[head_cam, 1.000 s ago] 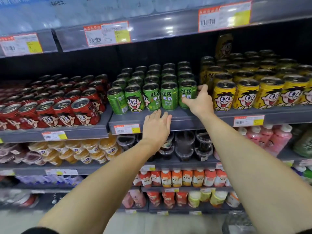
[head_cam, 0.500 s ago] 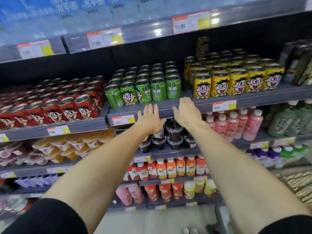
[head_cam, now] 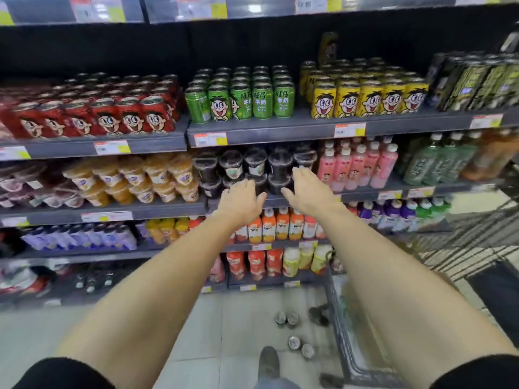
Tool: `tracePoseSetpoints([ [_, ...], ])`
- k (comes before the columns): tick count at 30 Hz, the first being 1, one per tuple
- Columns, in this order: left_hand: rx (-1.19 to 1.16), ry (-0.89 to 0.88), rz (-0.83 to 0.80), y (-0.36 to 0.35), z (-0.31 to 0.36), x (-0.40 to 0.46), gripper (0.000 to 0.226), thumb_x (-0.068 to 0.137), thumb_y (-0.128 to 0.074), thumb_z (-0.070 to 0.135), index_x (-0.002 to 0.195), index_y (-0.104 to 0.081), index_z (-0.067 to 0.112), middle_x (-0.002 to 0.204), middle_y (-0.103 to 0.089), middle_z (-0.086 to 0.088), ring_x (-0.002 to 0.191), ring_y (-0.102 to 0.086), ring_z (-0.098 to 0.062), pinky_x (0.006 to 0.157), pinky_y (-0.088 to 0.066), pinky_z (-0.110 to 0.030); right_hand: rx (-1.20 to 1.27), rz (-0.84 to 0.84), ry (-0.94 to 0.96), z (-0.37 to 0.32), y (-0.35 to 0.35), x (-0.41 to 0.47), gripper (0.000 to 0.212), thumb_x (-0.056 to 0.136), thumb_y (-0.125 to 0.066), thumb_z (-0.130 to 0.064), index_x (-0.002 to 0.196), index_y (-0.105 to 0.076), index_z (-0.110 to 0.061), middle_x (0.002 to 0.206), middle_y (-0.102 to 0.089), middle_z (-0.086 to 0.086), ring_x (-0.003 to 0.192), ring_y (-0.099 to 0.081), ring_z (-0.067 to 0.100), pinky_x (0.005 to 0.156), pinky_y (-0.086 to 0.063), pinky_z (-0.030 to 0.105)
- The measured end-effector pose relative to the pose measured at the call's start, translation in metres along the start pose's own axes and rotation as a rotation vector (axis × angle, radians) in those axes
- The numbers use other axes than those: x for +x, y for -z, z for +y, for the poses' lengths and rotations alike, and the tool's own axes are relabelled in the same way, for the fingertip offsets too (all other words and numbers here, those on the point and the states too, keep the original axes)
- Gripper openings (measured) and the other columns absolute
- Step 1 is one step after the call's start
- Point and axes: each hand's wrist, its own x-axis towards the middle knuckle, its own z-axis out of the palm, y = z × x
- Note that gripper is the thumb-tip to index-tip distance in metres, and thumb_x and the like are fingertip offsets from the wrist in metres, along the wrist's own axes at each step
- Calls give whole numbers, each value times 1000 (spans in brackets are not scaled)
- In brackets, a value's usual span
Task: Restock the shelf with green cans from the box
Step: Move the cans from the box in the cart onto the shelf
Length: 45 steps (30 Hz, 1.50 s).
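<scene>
The green cans (head_cam: 241, 101) stand in tidy rows on the shelf (head_cam: 280, 130), between red cans (head_cam: 92, 113) on the left and yellow cans (head_cam: 365, 96) on the right. Both hands hang lower, in front of the next shelf down, well apart from the green cans. The left hand (head_cam: 240, 199) is spread flat with relaxed fingers and holds nothing; the right hand (head_cam: 307, 189), just beside it, is likewise spread and holds nothing. Behind them sit dark cups (head_cam: 244, 167). Near the person's shoe (head_cam: 269, 363), loose cans (head_cam: 286, 320) lie on the floor, left of a cart (head_cam: 345, 341).
</scene>
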Motion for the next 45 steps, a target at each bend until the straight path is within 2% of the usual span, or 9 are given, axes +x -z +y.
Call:
tracePoseSetpoints([
  [3,-86,31,-43,-14,8,-42,51,102,-32,42,136,-39,4,140,-46,-17,128,-44,-34,101,-38,-46,0,-41,-20,-2,-9,-44,59,99,-48,-40,143,-33,-2,147,-37,15,138,-33,30,109,-32,41],
  [9,-165,55,-90,-39,26,-112,45,101,-31,43,122,-47,6,128,-53,-15,116,-50,-35,94,-42,-47,17,-104,-31,-6,-26,-119,62,100,-48,-39,148,-30,-4,152,-35,12,140,-33,27,108,-32,37],
  [12,-144,61,-94,-42,28,-133,46,102,-30,44,119,-48,5,123,-56,-17,113,-52,-35,92,-42,-47,43,-108,-52,-9,-27,-142,57,99,-46,-38,145,-35,-7,145,-42,12,133,-41,29,102,-38,41],
  [17,-122,51,-105,-46,33,-150,49,101,-30,43,128,-45,5,131,-52,-16,119,-49,-34,101,-38,-50,15,-164,-86,-6,-30,-172,51,99,-48,-40,135,-41,-4,138,-47,13,127,-44,30,99,-40,41],
  [21,-145,33,-139,-53,38,-155,48,102,-32,43,128,-44,5,130,-52,-16,118,-49,-34,98,-40,-47,41,-156,-109,0,-30,-184,61,99,-47,-40,146,-32,-4,151,-36,13,138,-35,29,108,-36,41],
  [28,-251,47,-169,-61,48,-140,52,102,-33,43,132,-44,2,133,-50,-17,120,-47,-34,95,-42,-44,53,-147,-130,15,-34,-186,58,99,-46,-42,144,-35,-6,148,-38,11,136,-35,28,105,-38,43],
  [34,-160,-8,-193,-67,66,-115,48,102,-33,43,127,-46,3,126,-53,-16,114,-50,-33,96,-43,-45,-2,-196,-137,57,-24,-177,59,99,-47,-42,143,-36,-3,144,-42,15,133,-39,30,105,-37,41],
  [39,102,-178,-159,-69,73,-90,56,103,-29,43,145,-33,7,148,-40,-11,137,-35,-28,113,-28,-44,-27,-246,-152,85,-17,-154,59,100,-46,-38,145,-32,-3,147,-39,16,135,-38,31,105,-37,42],
  [45,174,-186,-195,-75,83,-64,58,103,-27,43,146,-30,5,149,-37,-13,138,-32,-29,115,-24,-44,26,-255,-156,98,-32,-129,58,100,-45,-38,143,-33,0,144,-40,18,132,-40,33,101,-39,41],
])
